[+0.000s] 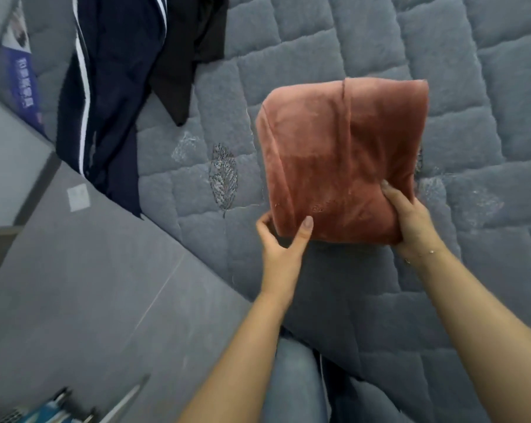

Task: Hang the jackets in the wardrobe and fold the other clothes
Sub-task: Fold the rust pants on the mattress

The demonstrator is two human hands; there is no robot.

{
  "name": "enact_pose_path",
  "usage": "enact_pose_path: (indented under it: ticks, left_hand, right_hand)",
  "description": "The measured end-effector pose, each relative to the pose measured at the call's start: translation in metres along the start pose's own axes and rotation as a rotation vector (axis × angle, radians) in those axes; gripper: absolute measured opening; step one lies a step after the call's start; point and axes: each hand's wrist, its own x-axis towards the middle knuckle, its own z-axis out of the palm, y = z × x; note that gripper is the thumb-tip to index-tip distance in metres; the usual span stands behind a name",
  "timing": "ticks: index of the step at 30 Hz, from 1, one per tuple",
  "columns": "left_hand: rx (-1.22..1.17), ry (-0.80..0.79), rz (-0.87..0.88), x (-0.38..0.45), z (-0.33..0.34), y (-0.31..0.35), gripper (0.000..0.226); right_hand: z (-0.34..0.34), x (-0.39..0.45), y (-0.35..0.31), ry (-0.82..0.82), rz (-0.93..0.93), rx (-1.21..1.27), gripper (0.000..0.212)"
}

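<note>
A folded rust-pink fleece garment point(340, 157) is held up above the grey quilted bed point(459, 87). My left hand point(281, 239) grips its lower left corner, thumb on top and fingers underneath. My right hand point(410, 218) grips the lower right corner, fingers wrapped over the edge. A navy jacket with white stripes point(105, 96) lies spread at the bed's upper left, hanging partly over the edge. A black garment point(191, 53) lies crumpled beside it.
Grey tiled floor point(84, 285) runs along the left of the bed. A blue printed box or bag point(23, 74) leans at the far left. Some tool-like objects point(53, 407) lie at the bottom left. My jeans-clad leg point(294, 380) shows below.
</note>
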Motion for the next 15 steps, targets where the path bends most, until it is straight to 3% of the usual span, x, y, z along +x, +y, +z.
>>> enact_pose_path:
  ticks: [2,5,9,15]
  left_hand:
    - [0.01,0.114,-0.018,-0.023,0.011,-0.02,0.05]
    - [0.044,0.229,0.0,-0.045,0.015,-0.04,0.026]
    - [0.09,0.168,0.024,-0.065,0.009,-0.053,0.006]
    - [0.117,0.182,0.063,-0.065,0.009,-0.053,0.012]
  right_hand:
    - [-0.02,-0.017,0.019,-0.016,0.022,-0.011,0.025]
    - [-0.052,-0.04,0.043,-0.033,0.019,-0.064,0.037]
    - [-0.085,-0.068,0.071,0.063,-0.168,-0.121,0.067]
    - [-0.088,-0.094,0.102,0.205,-0.302,-0.07,0.041]
